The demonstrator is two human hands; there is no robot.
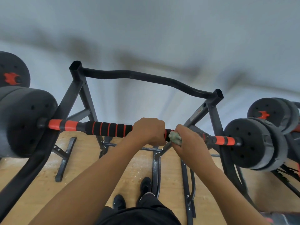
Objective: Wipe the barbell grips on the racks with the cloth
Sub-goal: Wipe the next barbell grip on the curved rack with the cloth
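**Up close: cloth meets the barbell grip on the rack**

Here, seen from above, a barbell lies across a dark metal rack and spans nearly the whole view. At far left, thick black weight plates load the bar's end, and another black plate with an orange hub sits behind them. Moving inward, an orange-and-black banded sleeve gives way to the foam grip, black with thin orange rings. Behind the bar, a wavy black crossbar joins the tops of the rack's two uprights.

Near the middle, the person's left hand is wrapped over the bar from above, fingers curled tight round the foam. Just to its right, a short stretch of grip shows. A bunched pale-green cloth is pressed against it. The right hand clutches the cloth, fingers closed about it and the bar beneath; the two hands are near each other but not touching.

Farther right, a second orange band runs into black weight plates. Beyond them, more plates with an orange hub sit at the frame's edge. Below, the rack's feet stand on a light wooden floor, with the person's black shoes among them.
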